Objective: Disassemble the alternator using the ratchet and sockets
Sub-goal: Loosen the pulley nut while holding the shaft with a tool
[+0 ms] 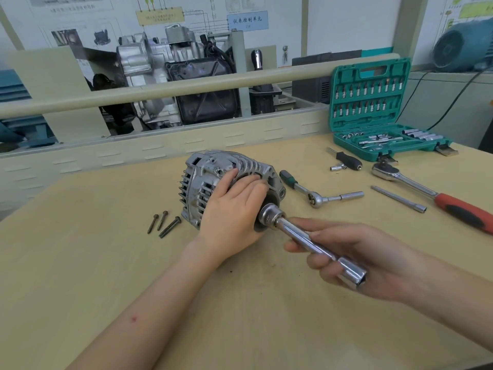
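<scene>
A silver alternator (210, 177) lies on its side in the middle of the wooden bench. My left hand (234, 209) presses on its near side and grips the housing. My right hand (354, 257) holds a chrome extension bar (306, 239) whose large socket (269, 216) sits against the pulley end of the alternator. Three long rusty bolts (164, 224) lie loose on the bench to the left of the alternator.
A small green-handled ratchet (314, 196) lies right of the alternator. Farther right are a thin extension rod (398, 198), a big red-handled ratchet (432, 193), a black driver handle (346, 159) and an open green socket case (378, 113). An engine display stands behind the rail.
</scene>
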Motion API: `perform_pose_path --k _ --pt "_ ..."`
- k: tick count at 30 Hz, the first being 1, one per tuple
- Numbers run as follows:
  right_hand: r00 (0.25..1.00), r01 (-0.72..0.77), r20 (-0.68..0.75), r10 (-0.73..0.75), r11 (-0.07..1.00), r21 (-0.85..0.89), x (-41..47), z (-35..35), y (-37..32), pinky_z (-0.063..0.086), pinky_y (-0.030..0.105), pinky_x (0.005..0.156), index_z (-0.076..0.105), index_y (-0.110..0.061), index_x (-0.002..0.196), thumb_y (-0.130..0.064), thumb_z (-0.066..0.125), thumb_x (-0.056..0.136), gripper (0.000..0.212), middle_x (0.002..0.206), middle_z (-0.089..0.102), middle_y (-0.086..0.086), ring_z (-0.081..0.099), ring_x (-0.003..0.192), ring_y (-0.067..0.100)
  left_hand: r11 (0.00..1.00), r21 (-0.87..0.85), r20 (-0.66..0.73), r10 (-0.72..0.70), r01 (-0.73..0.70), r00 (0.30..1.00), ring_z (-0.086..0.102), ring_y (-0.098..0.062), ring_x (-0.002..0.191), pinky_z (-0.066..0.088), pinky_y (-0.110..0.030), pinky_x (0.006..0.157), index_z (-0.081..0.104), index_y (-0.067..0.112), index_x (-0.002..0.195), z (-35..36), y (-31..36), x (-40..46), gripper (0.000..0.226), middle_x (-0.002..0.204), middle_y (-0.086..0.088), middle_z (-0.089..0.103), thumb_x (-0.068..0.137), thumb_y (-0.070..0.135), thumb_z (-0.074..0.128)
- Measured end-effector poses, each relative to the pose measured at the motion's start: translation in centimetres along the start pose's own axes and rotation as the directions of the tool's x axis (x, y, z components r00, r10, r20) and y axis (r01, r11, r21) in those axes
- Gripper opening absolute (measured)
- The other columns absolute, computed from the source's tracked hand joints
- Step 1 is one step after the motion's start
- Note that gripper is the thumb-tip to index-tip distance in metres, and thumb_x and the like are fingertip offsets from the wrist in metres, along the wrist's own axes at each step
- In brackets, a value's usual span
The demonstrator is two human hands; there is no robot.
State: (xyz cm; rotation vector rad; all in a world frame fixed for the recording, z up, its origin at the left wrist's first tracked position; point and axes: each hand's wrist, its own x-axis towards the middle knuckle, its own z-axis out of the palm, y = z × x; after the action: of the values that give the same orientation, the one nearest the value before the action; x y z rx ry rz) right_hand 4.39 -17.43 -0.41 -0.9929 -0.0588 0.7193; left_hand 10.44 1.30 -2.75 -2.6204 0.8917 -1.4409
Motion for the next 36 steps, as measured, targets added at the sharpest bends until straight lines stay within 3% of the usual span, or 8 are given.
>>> perform_pose_path --k 4,10,18,20,24,26,30,36 --pt "1.000 -0.018 -0.007 0.019 0.998 0.062 0.2 -0.7 0.5 0.027 0.011 0.026 0.076 -0.012 0.088 -0.004 0.057 0.063 0.032 0.067 0.064 0.010 0.035 0.029 0.005 1.000 -0.006 -0.005 0.002 -0.002 1.000 0.068 -0.018 0.095 0.029 -0.034 0.101 0.068 0.007 0.084 -0.1 0.1 0.1 0.027 0.090 -0.003 0.072 0.068 0.028 0.063" --pt "0.982 0.020 -0.132 -0.138 0.759 -0.651 0.1 0.1 -0.4 0.025 0.013 0.032 0.061 -0.035 0.112 -0.003 0.047 0.091 0.040 0.064 0.049 0.002 0.034 0.032 0.007 0.999 -0.023 -0.020 0.032 -0.033 0.999 0.068 -0.018 0.093 0.032 -0.034 0.099 0.069 0.007 0.083 -0.5 -0.4 -0.1 0.031 0.090 -0.003 0.073 0.073 0.034 0.057" --pt "0.898 -0.127 0.186 -0.400 -0.639 -0.759 0.6 1.4 0.8 0.024 0.029 0.043 -0.002 -0.032 0.143 -0.005 0.037 0.089 0.072 0.076 0.032 0.000 0.031 0.051 0.015 0.999 -0.011 -0.014 0.044 -0.044 0.999 0.069 -0.018 0.093 0.031 -0.035 0.098 0.068 0.006 0.081 -0.6 -0.5 -0.1 0.030 0.090 -0.003 0.073 0.071 0.033 0.059" --pt "0.898 -0.070 0.200 -0.391 -0.578 -0.813 0.6 1.0 0.6 0.024 0.027 0.042 0.016 -0.032 0.139 -0.009 0.039 0.089 0.060 0.074 0.033 -0.001 0.031 0.050 0.015 0.999 -0.003 -0.016 0.048 -0.048 0.999 0.068 -0.019 0.094 0.031 -0.035 0.098 0.068 0.006 0.082 -0.6 -0.6 -0.2 0.028 0.091 -0.003 0.072 0.068 0.030 0.066" --pt "0.975 -0.041 -0.186 -0.117 0.735 -0.676 0.6 1.1 0.3 0.028 0.018 0.033 0.054 0.001 0.102 -0.003 0.047 0.085 0.018 0.052 0.047 0.004 0.036 0.034 0.010 0.999 0.000 -0.016 0.037 -0.037 0.999 0.069 -0.018 0.093 0.031 -0.034 0.099 0.068 0.005 0.082 -0.4 -0.7 -0.2 0.033 0.090 -0.004 0.072 0.057 0.024 0.079" --pt "0.993 -0.066 -0.118 0.022 0.918 -0.391 0.8 1.1 0.8 0.028 0.017 0.032 0.053 0.004 0.100 0.001 0.047 0.087 0.015 0.050 0.044 0.001 0.035 0.033 0.009 1.000 -0.009 -0.015 0.030 -0.030 0.999 0.068 -0.017 0.093 0.031 -0.034 0.099 0.068 0.006 0.082 -0.4 -0.6 -0.2 0.034 0.090 -0.003 0.072 0.057 0.024 0.079" --pt "0.989 -0.079 -0.147 -0.021 0.763 -0.642 1.2 1.2 0.4 0.025 0.014 0.031 0.049 -0.008 0.090 -0.002 0.043 0.091 0.009 0.056 0.041 0.001 0.028 0.031 0.007 0.999 -0.028 -0.008 0.029 -0.029 1.000 0.068 -0.017 0.093 0.030 -0.033 0.100 0.068 0.007 0.082 -0.5 -0.6 -0.2 0.028 0.090 -0.002 0.072 0.064 0.027 0.071" --pt "0.933 -0.160 -0.027 -0.359 -0.347 -0.924 1.8 1.4 0.8 0.030 0.027 0.043 0.037 -0.022 0.106 -0.008 0.038 0.090 0.022 0.068 0.040 -0.002 0.040 0.051 0.013 0.999 -0.030 0.023 0.032 -0.031 0.999 0.068 -0.017 0.094 0.029 -0.033 0.101 0.068 0.008 0.084 -0.6 -0.6 -0.1 0.032 0.091 -0.002 0.072 0.071 0.034 0.056"
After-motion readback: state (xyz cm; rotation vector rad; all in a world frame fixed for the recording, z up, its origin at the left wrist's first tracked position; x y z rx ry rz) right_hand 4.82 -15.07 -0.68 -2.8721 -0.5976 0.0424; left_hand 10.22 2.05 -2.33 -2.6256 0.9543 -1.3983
